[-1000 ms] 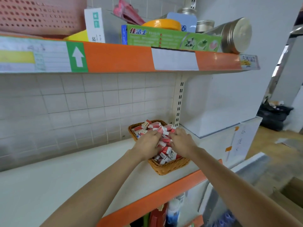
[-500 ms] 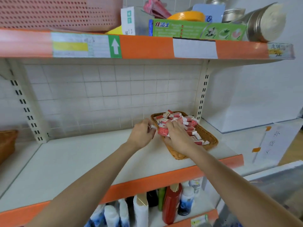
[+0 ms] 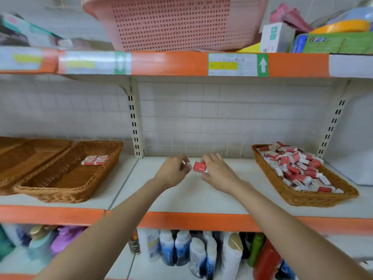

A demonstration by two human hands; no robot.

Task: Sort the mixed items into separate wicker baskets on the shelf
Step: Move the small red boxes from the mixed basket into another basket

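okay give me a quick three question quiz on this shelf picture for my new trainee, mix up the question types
1. True or false: the right hand holds a red box.
2. Which basket holds the big pile of small boxes? A) the right basket B) the middle basket C) the pink basket on the top shelf
3. Fill in: the shelf below the hands holds rows of ____.

Key
1. True. It pinches the box above the bare shelf, close to the left hand.
2. A. The middle basket has only a few boxes.
3. Bottles.
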